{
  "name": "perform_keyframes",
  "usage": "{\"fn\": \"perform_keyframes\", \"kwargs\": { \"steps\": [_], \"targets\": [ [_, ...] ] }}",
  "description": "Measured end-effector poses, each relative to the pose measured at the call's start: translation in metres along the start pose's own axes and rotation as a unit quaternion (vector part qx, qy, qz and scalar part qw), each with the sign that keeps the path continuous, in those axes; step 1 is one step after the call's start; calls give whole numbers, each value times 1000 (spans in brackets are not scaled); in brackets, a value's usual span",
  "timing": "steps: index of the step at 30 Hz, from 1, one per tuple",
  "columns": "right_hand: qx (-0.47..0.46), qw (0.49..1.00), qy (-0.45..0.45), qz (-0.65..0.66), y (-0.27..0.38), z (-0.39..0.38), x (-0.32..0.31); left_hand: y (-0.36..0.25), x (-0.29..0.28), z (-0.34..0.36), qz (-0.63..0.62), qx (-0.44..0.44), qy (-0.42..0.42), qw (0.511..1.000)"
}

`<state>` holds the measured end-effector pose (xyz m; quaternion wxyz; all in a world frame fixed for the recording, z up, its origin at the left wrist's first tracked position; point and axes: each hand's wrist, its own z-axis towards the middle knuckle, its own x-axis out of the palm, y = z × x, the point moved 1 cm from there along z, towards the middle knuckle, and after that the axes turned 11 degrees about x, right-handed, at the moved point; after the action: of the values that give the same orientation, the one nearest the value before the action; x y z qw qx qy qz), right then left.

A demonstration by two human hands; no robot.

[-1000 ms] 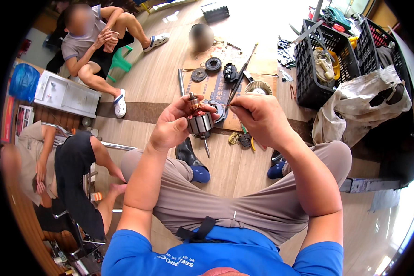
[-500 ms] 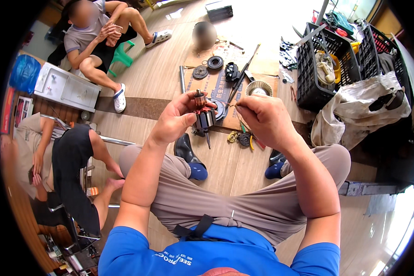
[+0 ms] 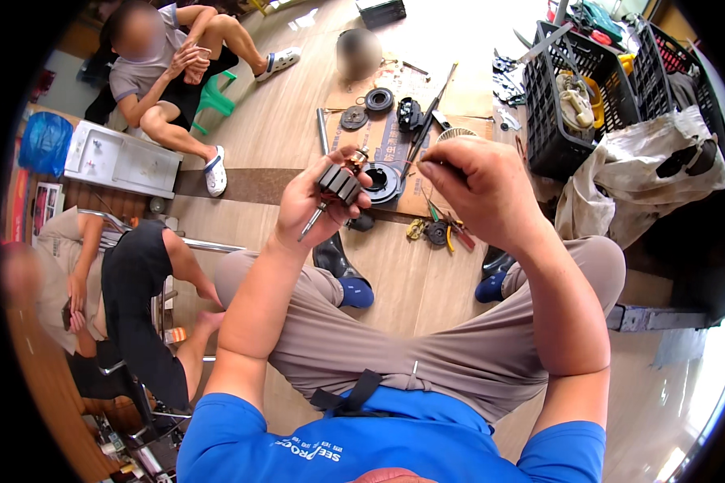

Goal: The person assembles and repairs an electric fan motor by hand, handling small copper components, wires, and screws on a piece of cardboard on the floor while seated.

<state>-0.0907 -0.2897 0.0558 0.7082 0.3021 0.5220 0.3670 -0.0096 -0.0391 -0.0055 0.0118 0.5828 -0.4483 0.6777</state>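
Observation:
My left hand (image 3: 296,201) is closed round a motor armature (image 3: 338,185), a dark slotted core with copper windings. The armature is tilted: its bare steel shaft points down toward my wrist and its copper end points up and away. Across from it, to the right, my right hand (image 3: 487,189) is pinched on a thin copper-coloured wire (image 3: 408,163) that runs toward the armature. The wire's far end is too fine to make out. Below both hands, a round grey motor housing (image 3: 383,183) rests on cardboard (image 3: 459,186).
Beyond my hands lie a black ring (image 3: 379,99), a round disc (image 3: 354,117) and a white fan wheel (image 3: 457,134), partly covered. Pliers (image 3: 449,238) lie between my feet. Black crates (image 3: 552,145) and a stained cloth (image 3: 600,197) stand right. Two people sit at the left.
The armature has tipped in my left hand, its shaft swinging from nearly straight down toward the lower left. My right hand has moved slightly right and up, still pinching the wire.

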Motion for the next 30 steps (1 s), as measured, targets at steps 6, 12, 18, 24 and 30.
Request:
{"fn": "perform_keyframes", "kwargs": {
  "steps": [6,12,18,24,30],
  "targets": [
    [12,998,-24,-54,-19,6,3,17,-1,-2,16,-62,-63,996],
    [29,993,-10,-112,-35,8,6,20,3,-1,52,-59,-112,991],
    [54,985,3,-162,-60,18,4,19,-7,-2,74,-58,-140,986],
    [106,981,22,-161,-86,24,2,15,-7,-4,119,-29,-167,978],
    [-90,931,-219,-278,-88,17,6,11,-25,-2,131,60,-194,970]
  ]
}}
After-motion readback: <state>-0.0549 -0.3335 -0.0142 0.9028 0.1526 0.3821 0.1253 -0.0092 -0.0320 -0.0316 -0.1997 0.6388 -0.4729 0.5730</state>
